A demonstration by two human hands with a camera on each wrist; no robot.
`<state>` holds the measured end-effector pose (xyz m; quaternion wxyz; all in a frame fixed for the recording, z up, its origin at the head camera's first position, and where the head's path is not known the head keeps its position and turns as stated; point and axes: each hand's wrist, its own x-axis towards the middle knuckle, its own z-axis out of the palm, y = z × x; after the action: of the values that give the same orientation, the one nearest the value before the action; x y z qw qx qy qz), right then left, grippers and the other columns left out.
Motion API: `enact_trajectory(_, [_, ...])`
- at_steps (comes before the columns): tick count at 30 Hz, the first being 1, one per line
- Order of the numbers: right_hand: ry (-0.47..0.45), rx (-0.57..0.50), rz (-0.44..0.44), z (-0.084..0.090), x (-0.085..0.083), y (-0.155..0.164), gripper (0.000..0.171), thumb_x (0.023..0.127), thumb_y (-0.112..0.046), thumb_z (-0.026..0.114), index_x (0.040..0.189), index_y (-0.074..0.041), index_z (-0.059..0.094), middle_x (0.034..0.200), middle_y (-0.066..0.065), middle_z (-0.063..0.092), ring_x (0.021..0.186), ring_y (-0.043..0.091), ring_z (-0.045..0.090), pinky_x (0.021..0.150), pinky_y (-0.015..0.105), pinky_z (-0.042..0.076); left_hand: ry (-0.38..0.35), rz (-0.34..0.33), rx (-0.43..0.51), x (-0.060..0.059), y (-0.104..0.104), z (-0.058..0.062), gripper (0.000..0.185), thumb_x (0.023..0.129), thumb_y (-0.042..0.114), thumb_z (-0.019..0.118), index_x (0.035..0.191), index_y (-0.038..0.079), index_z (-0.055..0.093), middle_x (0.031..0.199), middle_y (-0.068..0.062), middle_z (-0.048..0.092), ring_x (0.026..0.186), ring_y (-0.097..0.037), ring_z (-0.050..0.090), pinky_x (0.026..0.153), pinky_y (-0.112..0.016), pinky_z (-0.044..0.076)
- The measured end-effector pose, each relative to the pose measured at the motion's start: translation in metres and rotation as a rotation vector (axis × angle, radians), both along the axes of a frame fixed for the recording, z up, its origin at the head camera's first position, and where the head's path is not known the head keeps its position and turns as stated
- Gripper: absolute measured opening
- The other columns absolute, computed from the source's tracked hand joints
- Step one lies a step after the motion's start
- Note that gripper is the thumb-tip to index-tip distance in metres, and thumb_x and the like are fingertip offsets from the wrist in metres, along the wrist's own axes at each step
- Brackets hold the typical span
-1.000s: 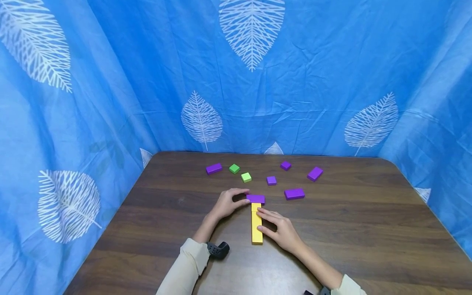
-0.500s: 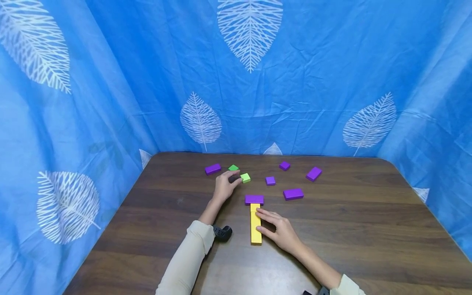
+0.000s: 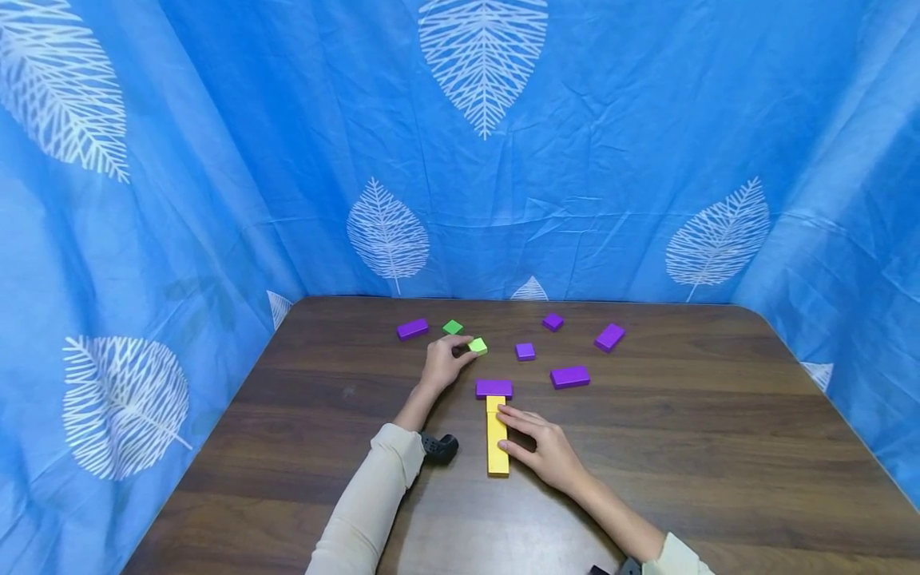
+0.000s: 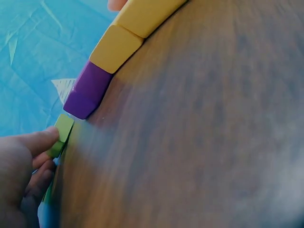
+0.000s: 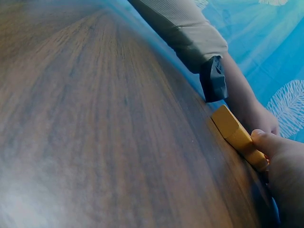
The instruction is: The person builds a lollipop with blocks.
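Pinching the light-green block (image 3: pixel 480 346) between thumb and fingers, the left hand (image 3: pixel 440 364) is beyond the purple bar's (image 3: pixel 493 389) left end — the darker green block (image 3: pixel 453 327) lies farther past that bar. On its near side, the right hand (image 3: pixel 548 449) rests loosely extended, thumb touching the long yellow block (image 3: pixel 497 455) — exact fingertip contact is hard to tell.

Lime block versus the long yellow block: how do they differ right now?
Colour: the lime block is pale green; the long yellow block is yellow.
Size: the lime block is short; the long yellow block is far longer.
Contact: the left hand pinches the lime block; the right hand only touches the long yellow block.
Shared: both have flat tops and a hand on them.
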<state>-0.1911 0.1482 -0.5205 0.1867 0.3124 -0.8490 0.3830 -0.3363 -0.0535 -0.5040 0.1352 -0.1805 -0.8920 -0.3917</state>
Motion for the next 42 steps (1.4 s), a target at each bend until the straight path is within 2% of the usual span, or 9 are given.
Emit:
enact_trajectory(3, [-0.005, 0.01, -0.001, 0.0, 0.0, 0.0, 0.039, 0.082, -0.024, 0.071, 0.117, -0.007, 0.064, 0.126, 0.005, 0.057, 0.113, 0.026, 0.054, 0.092, 0.043, 0.044, -0.017, -0.052, 0.034, 0.003, 0.001, 0.001, 0.03, 0.08, 0.018, 0.073, 0.107, 0.004, 0.069, 0.102, -0.009, 0.067, 0.088, -0.02, 0.064, 0.077, -0.03, 0.052])
enact_trajectory(9, [-0.028, 0.015, -0.006, 0.001, 0.0, 0.0, 0.039, 0.083, -0.025, 0.07, 0.118, -0.007, 0.064, 0.127, 0.004, 0.057, 0.114, 0.025, 0.054, 0.092, 0.044, 0.043, -0.089, -0.22, 0.049, 0.009, 0.004, 0.002, 0.03, 0.081, 0.021, 0.072, 0.108, 0.009, 0.069, 0.1, -0.003, 0.068, 0.085, -0.013, 0.064, 0.075, -0.024, 0.051])
enact_trajectory(14, [-0.032, 0.009, -0.007, 0.001, 0.0, -0.001, 0.04, 0.082, -0.025, 0.07, 0.118, -0.008, 0.064, 0.127, 0.003, 0.056, 0.114, 0.024, 0.053, 0.093, 0.044, 0.043, -0.134, -0.288, 0.048, 0.012, 0.005, 0.005, 0.029, 0.082, 0.02, 0.072, 0.108, 0.008, 0.069, 0.1, -0.005, 0.068, 0.085, -0.013, 0.064, 0.075, -0.024, 0.051])
enact_trajectory(20, [-0.029, 0.011, -0.006, 0.0, 0.0, -0.001, 0.04, 0.082, -0.024, 0.07, 0.118, -0.007, 0.064, 0.127, 0.003, 0.056, 0.114, 0.025, 0.053, 0.092, 0.045, 0.043, -0.175, -0.296, 0.024, 0.012, 0.005, 0.003, 0.03, 0.081, 0.018, 0.072, 0.109, 0.007, 0.069, 0.1, -0.005, 0.068, 0.087, -0.013, 0.064, 0.075, -0.02, 0.05])
enact_trajectory(24, [-0.023, 0.006, -0.002, 0.001, 0.0, -0.001, 0.04, 0.082, -0.024, 0.071, 0.117, -0.007, 0.064, 0.127, 0.003, 0.056, 0.114, 0.024, 0.053, 0.093, 0.044, 0.043, -0.216, -0.306, 0.064, 0.011, 0.005, 0.005, 0.031, 0.081, 0.017, 0.072, 0.11, 0.006, 0.068, 0.1, -0.006, 0.068, 0.088, -0.015, 0.063, 0.076, -0.023, 0.051])
enact_trajectory(29, [-0.016, 0.016, -0.003, 0.001, 0.0, -0.001, 0.039, 0.083, -0.024, 0.07, 0.117, -0.007, 0.065, 0.126, 0.004, 0.057, 0.113, 0.024, 0.054, 0.092, 0.042, 0.044, -0.274, -0.267, 0.091, 0.011, 0.006, 0.006, 0.029, 0.085, 0.021, 0.069, 0.111, 0.009, 0.068, 0.098, -0.004, 0.068, 0.087, -0.013, 0.062, 0.076, -0.024, 0.05])
enact_trajectory(35, [-0.011, 0.016, -0.006, 0.001, 0.0, -0.001, 0.039, 0.082, -0.024, 0.071, 0.117, -0.007, 0.065, 0.126, 0.004, 0.057, 0.113, 0.024, 0.054, 0.091, 0.042, 0.045, -0.228, -0.237, 0.033, 0.011, 0.011, 0.007, 0.025, 0.084, 0.021, 0.07, 0.106, 0.01, 0.071, 0.093, -0.002, 0.069, 0.082, -0.012, 0.063, 0.072, -0.022, 0.05])
enact_trajectory(42, [-0.012, 0.009, -0.003, 0.003, 0.001, -0.001, 0.039, 0.082, -0.022, 0.071, 0.117, -0.007, 0.064, 0.126, 0.003, 0.057, 0.113, 0.025, 0.054, 0.091, 0.043, 0.045, -0.214, -0.255, 0.015, 0.013, 0.013, 0.006, 0.023, 0.083, 0.021, 0.07, 0.105, 0.011, 0.071, 0.095, -0.001, 0.07, 0.084, -0.01, 0.063, 0.073, -0.022, 0.049])
